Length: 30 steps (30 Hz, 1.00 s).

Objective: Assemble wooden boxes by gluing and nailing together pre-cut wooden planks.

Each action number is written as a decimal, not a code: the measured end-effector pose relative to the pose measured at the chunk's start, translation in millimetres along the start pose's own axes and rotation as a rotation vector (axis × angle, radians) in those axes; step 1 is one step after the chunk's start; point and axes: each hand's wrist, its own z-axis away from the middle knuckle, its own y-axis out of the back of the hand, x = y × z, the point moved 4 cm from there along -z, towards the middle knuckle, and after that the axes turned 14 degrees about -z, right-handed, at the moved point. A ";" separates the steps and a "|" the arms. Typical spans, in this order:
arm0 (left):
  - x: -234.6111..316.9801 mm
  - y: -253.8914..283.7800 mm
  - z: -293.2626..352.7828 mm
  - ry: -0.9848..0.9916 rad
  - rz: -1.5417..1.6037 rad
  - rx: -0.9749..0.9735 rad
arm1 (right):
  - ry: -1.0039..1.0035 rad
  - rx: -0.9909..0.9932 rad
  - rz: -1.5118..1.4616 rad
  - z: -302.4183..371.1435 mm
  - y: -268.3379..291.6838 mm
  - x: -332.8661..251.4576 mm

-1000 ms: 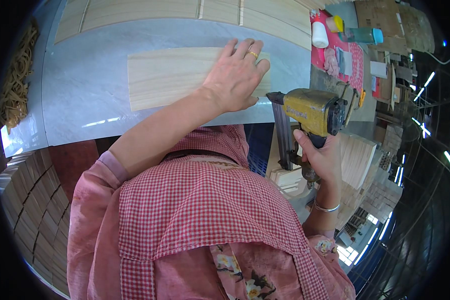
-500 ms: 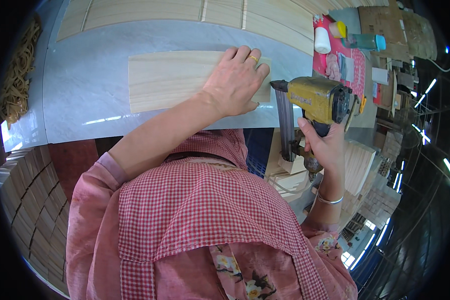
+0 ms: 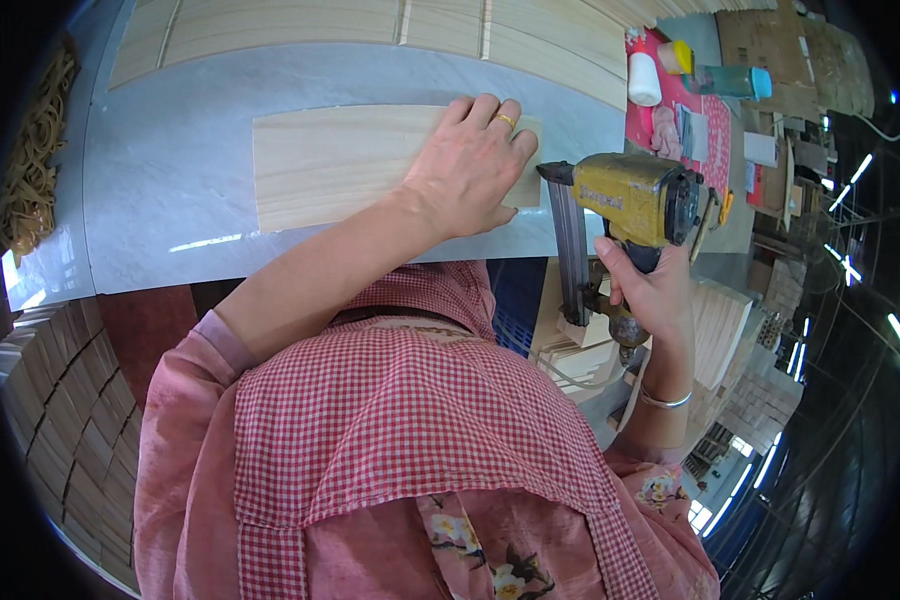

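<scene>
A thin, pale wooden board point(image 3: 335, 160) lies flat on the grey marbled tabletop point(image 3: 170, 180). My left hand point(image 3: 467, 165) spans its right part, fingers bent over the far edge and thumb by the near edge. In my right hand point(image 3: 653, 290) is a yellow and black pneumatic staple gun point(image 3: 625, 190), gripped by its handle. The gun's dark nose meets the board's right end, or sits just beside it; I cannot tell whether they touch. Its long grey magazine angles down past the table's near edge. My fingers hide part of the board.
Long wooden panels point(image 3: 300, 25) lie along the table's far side. Rubber bands point(image 3: 38, 160) are heaped at far left. A white thread spool point(image 3: 644, 80) and a teal bottle point(image 3: 727, 82) stand at far right. Stacked wood pieces point(image 3: 60, 400) sit below on the left.
The staple gun's nose has shifted very slightly left toward the board's end. My left hand keeps its place on the board, and little else differs.
</scene>
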 end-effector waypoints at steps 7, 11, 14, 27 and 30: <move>0.2 -1.1 3.0 0.018 -0.033 0.094 | -0.042 -0.055 0.052 -10.4 7.8 -10.0; -0.5 -0.5 3.5 0.039 -0.019 0.128 | 0.006 -0.053 0.078 -18.5 9.1 -16.8; -1.0 -1.3 4.2 0.041 -0.024 0.123 | 0.038 -0.050 0.083 -35.2 2.7 -24.8; -2.1 1.3 1.3 0.041 -0.005 0.056 | 0.053 -0.076 0.058 -50.8 -5.3 -28.4; -1.4 0.9 0.9 0.049 -0.008 0.000 | 0.020 -0.066 0.033 -46.2 -6.6 -24.7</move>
